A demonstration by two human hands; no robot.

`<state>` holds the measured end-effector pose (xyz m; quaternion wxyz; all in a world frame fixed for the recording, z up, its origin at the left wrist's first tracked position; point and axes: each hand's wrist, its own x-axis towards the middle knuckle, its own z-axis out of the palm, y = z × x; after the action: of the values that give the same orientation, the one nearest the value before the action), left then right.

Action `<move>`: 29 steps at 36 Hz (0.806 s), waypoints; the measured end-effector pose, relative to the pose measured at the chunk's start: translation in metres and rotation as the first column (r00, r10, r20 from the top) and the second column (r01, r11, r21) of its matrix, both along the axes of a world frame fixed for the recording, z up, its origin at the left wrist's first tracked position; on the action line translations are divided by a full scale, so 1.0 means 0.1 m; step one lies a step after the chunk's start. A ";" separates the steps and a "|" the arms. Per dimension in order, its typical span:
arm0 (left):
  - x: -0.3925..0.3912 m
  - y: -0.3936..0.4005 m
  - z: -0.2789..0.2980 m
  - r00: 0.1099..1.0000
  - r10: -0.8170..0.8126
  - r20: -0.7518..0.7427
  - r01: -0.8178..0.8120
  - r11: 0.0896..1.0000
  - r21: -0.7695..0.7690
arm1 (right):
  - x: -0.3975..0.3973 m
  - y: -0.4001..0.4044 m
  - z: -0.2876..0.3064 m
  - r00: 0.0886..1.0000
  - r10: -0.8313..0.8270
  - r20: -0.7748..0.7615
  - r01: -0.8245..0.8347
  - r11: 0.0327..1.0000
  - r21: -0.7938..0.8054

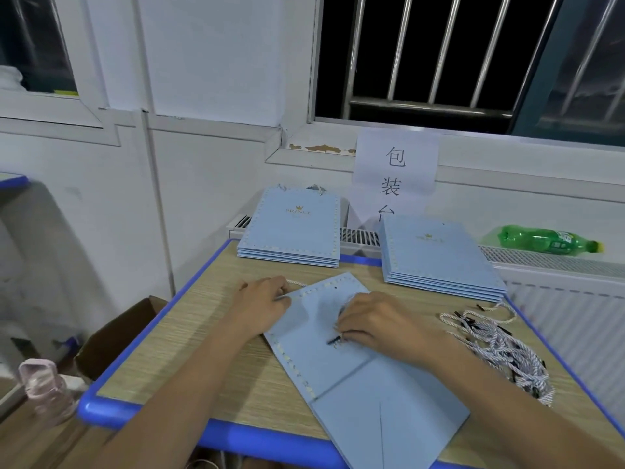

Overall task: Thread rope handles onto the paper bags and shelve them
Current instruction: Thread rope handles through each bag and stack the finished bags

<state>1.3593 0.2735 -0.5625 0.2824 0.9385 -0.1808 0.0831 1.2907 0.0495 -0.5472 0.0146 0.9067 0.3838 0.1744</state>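
A flat light-blue paper bag (338, 360) lies at an angle across the middle of the wooden table (203, 350). My left hand (262, 304) grips the bag's top left corner, with a bit of white rope showing just beyond it. My right hand (378, 321) rests on the bag's upper part and pinches a rope handle (334, 340) whose black tip sticks out by my fingers. A tangle of white rope handles with black tips (500, 346) lies at the table's right edge.
Two stacks of flat blue bags sit at the back: one at the left (294, 225), one at the right (439, 255). A green bottle (548, 240) lies on the radiator ledge. An open cardboard box (111, 336) and a pink bottle (44, 384) are left of the table.
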 end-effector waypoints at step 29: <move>0.11 -0.28 0.29 0.909 -0.210 -0.361 0.179 0.977 -0.117 | 0.48 0.21 -0.15 0.846 0.035 -0.533 0.490 0.344 0.801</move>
<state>1.3702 0.2451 -0.5333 0.3564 0.9022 -0.2130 -0.1169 1.3391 0.0700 -0.5624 -0.5567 0.8165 0.0765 0.1325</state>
